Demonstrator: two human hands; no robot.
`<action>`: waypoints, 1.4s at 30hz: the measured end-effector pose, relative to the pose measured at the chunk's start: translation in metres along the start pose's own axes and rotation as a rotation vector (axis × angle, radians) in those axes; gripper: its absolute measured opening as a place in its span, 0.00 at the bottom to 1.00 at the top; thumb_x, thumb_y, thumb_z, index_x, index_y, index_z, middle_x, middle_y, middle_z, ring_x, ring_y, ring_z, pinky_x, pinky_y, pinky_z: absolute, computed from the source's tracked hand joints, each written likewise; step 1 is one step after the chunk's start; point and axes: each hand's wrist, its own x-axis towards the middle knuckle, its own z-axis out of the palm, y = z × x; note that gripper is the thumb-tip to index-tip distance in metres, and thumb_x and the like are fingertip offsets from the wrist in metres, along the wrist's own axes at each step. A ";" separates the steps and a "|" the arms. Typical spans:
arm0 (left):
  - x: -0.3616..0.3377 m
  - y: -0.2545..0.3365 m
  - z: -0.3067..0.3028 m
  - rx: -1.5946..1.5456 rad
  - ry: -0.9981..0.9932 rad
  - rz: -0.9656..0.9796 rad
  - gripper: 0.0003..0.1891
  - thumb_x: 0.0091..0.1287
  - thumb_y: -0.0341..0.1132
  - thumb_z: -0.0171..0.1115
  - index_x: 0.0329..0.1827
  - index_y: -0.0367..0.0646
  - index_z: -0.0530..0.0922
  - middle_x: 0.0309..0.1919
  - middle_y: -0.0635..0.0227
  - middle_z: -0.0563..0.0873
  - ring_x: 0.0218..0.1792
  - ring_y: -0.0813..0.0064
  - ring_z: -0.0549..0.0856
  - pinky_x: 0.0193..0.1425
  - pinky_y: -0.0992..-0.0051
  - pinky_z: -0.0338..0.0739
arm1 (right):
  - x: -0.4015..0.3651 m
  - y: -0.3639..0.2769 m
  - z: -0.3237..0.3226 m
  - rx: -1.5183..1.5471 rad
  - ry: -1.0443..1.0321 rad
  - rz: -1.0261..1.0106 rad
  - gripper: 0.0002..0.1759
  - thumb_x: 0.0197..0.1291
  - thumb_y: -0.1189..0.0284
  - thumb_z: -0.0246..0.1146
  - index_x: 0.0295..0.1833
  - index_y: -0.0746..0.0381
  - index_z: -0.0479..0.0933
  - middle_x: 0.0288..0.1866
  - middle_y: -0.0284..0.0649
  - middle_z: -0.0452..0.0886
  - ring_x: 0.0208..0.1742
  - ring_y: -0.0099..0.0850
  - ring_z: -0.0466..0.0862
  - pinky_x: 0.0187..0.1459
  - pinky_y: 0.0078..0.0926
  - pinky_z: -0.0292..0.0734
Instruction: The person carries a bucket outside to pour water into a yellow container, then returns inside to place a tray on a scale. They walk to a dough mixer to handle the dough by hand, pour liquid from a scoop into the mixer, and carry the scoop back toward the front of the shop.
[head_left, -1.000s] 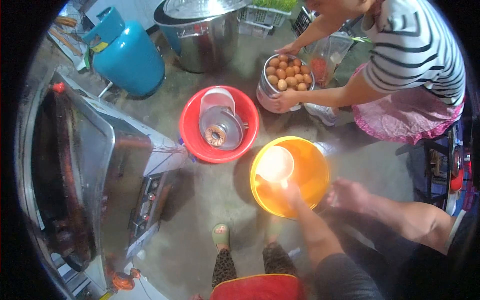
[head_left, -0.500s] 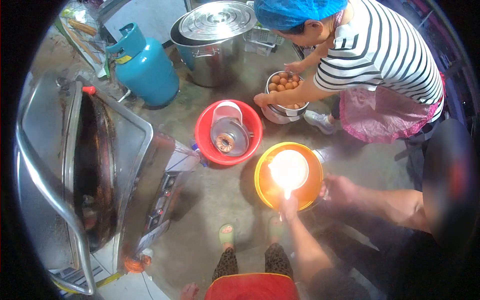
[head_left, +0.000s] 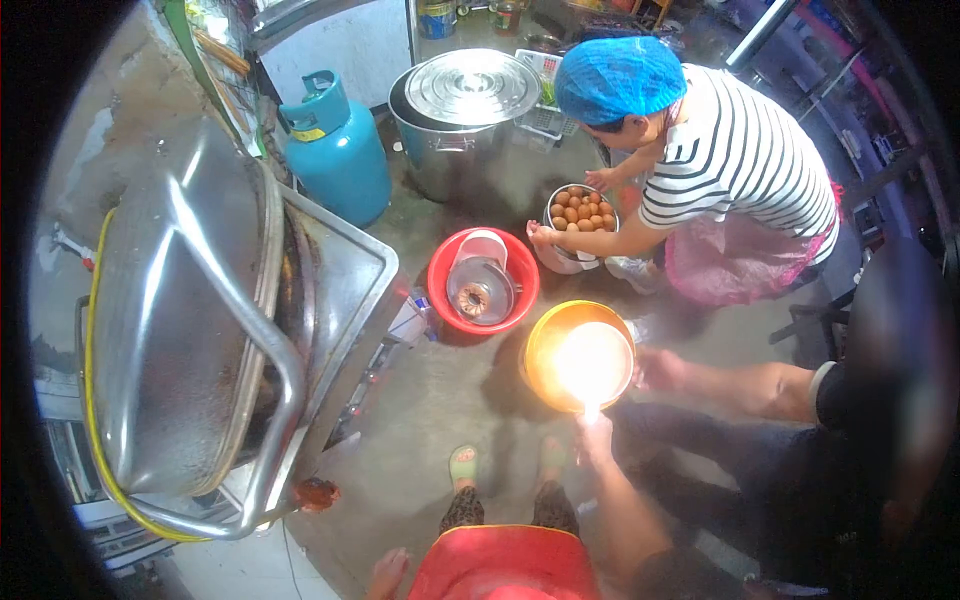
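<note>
My left hand (head_left: 388, 574) is only partly in view at the bottom edge, left of my red apron (head_left: 510, 560). It hangs apart from everything in front of me, and whether its fingers are open or closed cannot be made out. My right hand is out of view. By my feet, a dark-clothed person on the right has one hand (head_left: 597, 436) at the handle of a glaring white vessel (head_left: 594, 362) over a yellow basin (head_left: 545, 338). That person's other hand (head_left: 655, 370) is at the basin's right side.
A person in a blue hair cover (head_left: 620, 80) bends over a pot of brown eggs (head_left: 580, 212). A red basin (head_left: 440, 295) holds utensils. Behind stand a lidded steel pot (head_left: 450, 150) and a blue gas cylinder (head_left: 340, 160). A large metal lid (head_left: 190, 330) with a tubular handle rises at left.
My view has shifted up and left. The metal lid now hides more of the dark opening. The glaring vessel sits farther right over the yellow basin. Slightly more of my left hand shows.
</note>
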 end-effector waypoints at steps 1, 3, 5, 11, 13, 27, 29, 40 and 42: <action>0.001 0.002 -0.003 -0.026 0.039 -0.046 0.11 0.57 0.39 0.48 0.30 0.41 0.74 0.23 0.70 0.77 0.25 0.79 0.75 0.27 0.80 0.68 | -0.005 -0.002 0.000 0.003 0.007 -0.005 0.09 0.47 0.69 0.57 0.27 0.65 0.70 0.14 0.33 0.67 0.11 0.22 0.66 0.12 0.22 0.59; 0.002 -0.006 -0.013 -0.118 0.069 -0.072 0.10 0.57 0.38 0.49 0.28 0.41 0.74 0.22 0.70 0.76 0.24 0.80 0.74 0.25 0.80 0.67 | -0.017 -0.003 -0.001 0.005 0.019 -0.006 0.07 0.47 0.71 0.56 0.26 0.64 0.69 0.14 0.32 0.66 0.11 0.21 0.65 0.10 0.20 0.58; 0.019 -0.040 -0.024 -0.145 0.077 0.012 0.09 0.57 0.37 0.50 0.26 0.41 0.74 0.20 0.70 0.76 0.22 0.80 0.73 0.24 0.81 0.66 | -0.032 -0.009 -0.002 0.075 -0.001 0.014 0.05 0.48 0.73 0.55 0.27 0.64 0.68 0.14 0.31 0.65 0.10 0.20 0.63 0.10 0.20 0.56; 0.022 -0.068 -0.061 -0.081 0.077 0.195 0.06 0.56 0.34 0.51 0.26 0.41 0.73 0.18 0.73 0.74 0.18 0.83 0.71 0.20 0.82 0.63 | -0.071 -0.031 -0.008 0.092 -0.040 -0.028 0.05 0.47 0.75 0.55 0.30 0.63 0.67 0.14 0.28 0.62 0.10 0.18 0.61 0.11 0.18 0.55; 0.007 -0.057 -0.067 -0.113 0.058 0.230 0.06 0.56 0.34 0.51 0.28 0.41 0.73 0.18 0.74 0.74 0.18 0.83 0.71 0.20 0.83 0.63 | -0.099 -0.052 -0.007 0.072 -0.041 -0.014 0.04 0.47 0.74 0.55 0.28 0.63 0.67 0.13 0.28 0.62 0.11 0.18 0.61 0.11 0.18 0.55; -0.072 -0.109 0.000 -0.443 0.147 0.154 0.07 0.54 0.32 0.52 0.33 0.40 0.73 0.24 0.73 0.76 0.24 0.81 0.74 0.24 0.80 0.68 | -0.087 -0.062 -0.037 -0.273 -0.210 -0.371 0.10 0.43 0.70 0.55 0.25 0.67 0.68 0.14 0.36 0.67 0.14 0.25 0.67 0.17 0.24 0.63; -0.085 -0.124 0.020 -0.163 0.193 0.316 0.06 0.53 0.33 0.52 0.31 0.41 0.73 0.23 0.73 0.75 0.24 0.81 0.73 0.25 0.79 0.68 | -0.092 -0.067 -0.039 -0.172 -0.289 -0.205 0.09 0.43 0.71 0.55 0.25 0.67 0.68 0.15 0.36 0.67 0.15 0.24 0.67 0.17 0.24 0.62; -0.156 -0.151 0.077 -0.742 0.211 -0.082 0.04 0.53 0.32 0.52 0.28 0.42 0.73 0.22 0.72 0.74 0.23 0.81 0.74 0.23 0.82 0.67 | -0.117 -0.059 -0.025 -0.359 -0.456 -0.519 0.10 0.42 0.71 0.57 0.27 0.68 0.69 0.20 0.42 0.71 0.20 0.32 0.72 0.24 0.30 0.67; -0.144 -0.189 0.082 -0.206 0.279 0.298 0.06 0.55 0.33 0.51 0.32 0.42 0.72 0.24 0.72 0.75 0.24 0.81 0.74 0.22 0.84 0.67 | -0.123 -0.051 -0.019 -0.469 -0.484 -0.456 0.10 0.42 0.71 0.58 0.28 0.68 0.69 0.21 0.44 0.72 0.20 0.32 0.72 0.25 0.31 0.67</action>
